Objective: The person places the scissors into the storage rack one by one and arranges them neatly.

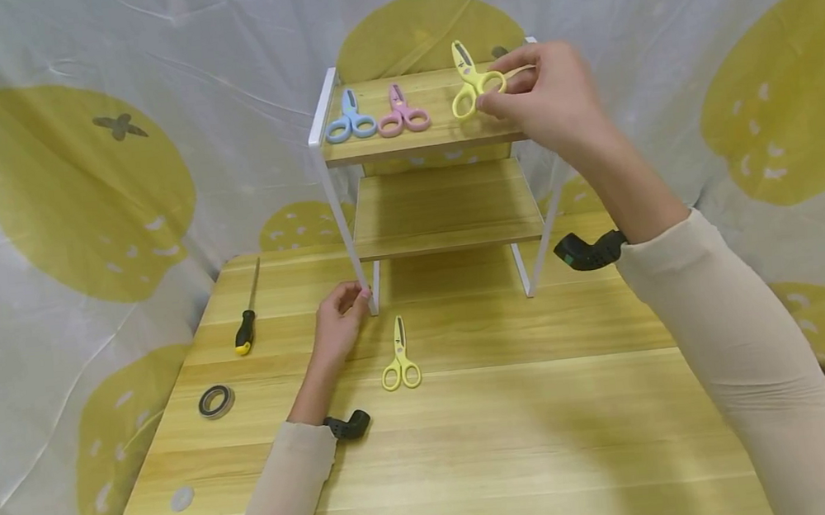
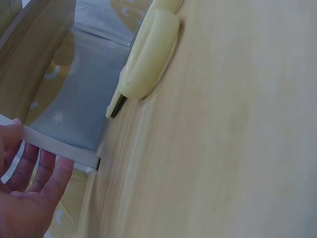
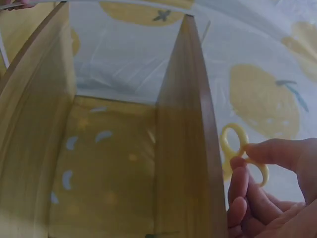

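Observation:
My right hand [image 1: 550,99] pinches one handle loop of a pair of yellow scissors [image 1: 468,76], held over the right part of the rack's top board [image 1: 417,148], blades pointing to the back. To its left on that board lie blue scissors [image 1: 350,121] and pink scissors [image 1: 399,114], side by side, also pointing back. Down at table level, my left hand [image 1: 338,321] holds the white front left leg [image 2: 59,147] of the rack between thumb and fingers. Just right of that hand, a second pair of yellow scissors [image 1: 401,358] lies on the table.
The rack's lower board [image 1: 445,209] bears nothing. At the table's left side are a screwdriver [image 1: 244,332] with a black and yellow handle, a roll of tape [image 1: 216,402] and a small pale disc [image 1: 182,499]. A lemon-printed curtain [image 1: 215,61] hangs behind.

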`<state>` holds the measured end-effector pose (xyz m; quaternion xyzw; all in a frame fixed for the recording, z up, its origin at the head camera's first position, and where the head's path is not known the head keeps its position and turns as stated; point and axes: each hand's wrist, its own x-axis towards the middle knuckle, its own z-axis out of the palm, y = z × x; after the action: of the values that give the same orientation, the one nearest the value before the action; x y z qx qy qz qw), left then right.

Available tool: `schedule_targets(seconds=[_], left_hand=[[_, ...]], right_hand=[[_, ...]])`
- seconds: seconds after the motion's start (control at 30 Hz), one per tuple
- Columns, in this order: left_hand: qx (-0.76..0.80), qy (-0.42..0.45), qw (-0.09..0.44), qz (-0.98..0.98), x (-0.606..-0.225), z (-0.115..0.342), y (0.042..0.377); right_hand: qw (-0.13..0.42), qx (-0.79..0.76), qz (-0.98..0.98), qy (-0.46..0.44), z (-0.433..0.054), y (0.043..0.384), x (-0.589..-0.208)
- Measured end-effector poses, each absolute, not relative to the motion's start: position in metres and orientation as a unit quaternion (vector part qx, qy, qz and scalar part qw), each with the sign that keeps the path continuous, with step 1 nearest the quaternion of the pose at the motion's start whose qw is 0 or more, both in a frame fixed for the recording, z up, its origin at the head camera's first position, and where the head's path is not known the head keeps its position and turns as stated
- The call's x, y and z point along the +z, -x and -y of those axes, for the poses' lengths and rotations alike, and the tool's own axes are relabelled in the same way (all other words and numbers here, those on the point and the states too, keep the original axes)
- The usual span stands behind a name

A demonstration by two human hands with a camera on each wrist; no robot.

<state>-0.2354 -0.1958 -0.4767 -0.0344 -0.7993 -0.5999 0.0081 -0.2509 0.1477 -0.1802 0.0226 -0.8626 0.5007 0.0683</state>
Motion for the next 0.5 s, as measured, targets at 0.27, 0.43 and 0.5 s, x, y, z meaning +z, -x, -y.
schedule_targets(seconds=[0.27, 0.43, 0.5], left_hand=[[-0.592, 0.034, 0.007, 0.805, -0.451, 0.190, 0.221], [-0.592, 0.041, 0.012, 0.805, -0.448, 0.188, 0.219], [-0.591, 0.044, 0.017, 0.805, -0.449, 0.189, 0.220]], right_hand=[[0.037, 0.480, 0.876, -0.014, -0.136, 0.276, -0.179], [0.040, 0.421, 0.906, -0.023, -0.135, 0.281, -0.181], [0.044, 0.394, 0.917, -0.035, -0.136, 0.280, -0.182]])
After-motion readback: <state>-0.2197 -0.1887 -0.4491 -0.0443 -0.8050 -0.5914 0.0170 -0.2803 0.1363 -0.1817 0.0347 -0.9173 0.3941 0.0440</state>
